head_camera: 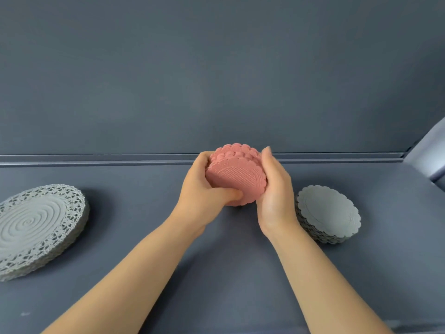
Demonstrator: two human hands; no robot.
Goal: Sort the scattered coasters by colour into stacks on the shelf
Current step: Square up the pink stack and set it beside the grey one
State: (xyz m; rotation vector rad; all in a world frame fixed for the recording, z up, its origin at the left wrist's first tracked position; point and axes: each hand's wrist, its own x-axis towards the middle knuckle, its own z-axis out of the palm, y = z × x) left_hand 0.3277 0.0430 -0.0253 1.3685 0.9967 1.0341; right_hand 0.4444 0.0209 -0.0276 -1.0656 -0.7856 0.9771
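Sorting appears close to complete, judged from the layout. Three colour groups occupy the dark shelf [216, 273]. At the left edge of the frame lies a stack of large pale grey lace-rimmed coasters [38, 227], its top face showing a spiral relief. At the right of centre, just beside the right wrist, sits a neat stack of small grey scalloped coasters [328, 214]. At the centre of the frame, near the ridge where the shelf meets the back panel [216, 80], is the stack of pink scalloped coasters [237, 177], tilted toward the camera, its lower edge low against the shelf; whether it touches cannot be told. No loose coasters are visible on the shelf in this view, so the remaining work seems to be squaring the pink stack and setting it flat.

The left hand [207, 189] grips the pink stack from the left, fingers curled around its rim and thumb pressed on the front face. The right hand [274, 191] cups the stack's right side, fingers wrapped toward the far rim. Both hands are closed on the same stack, and neither touches the grey stacks.
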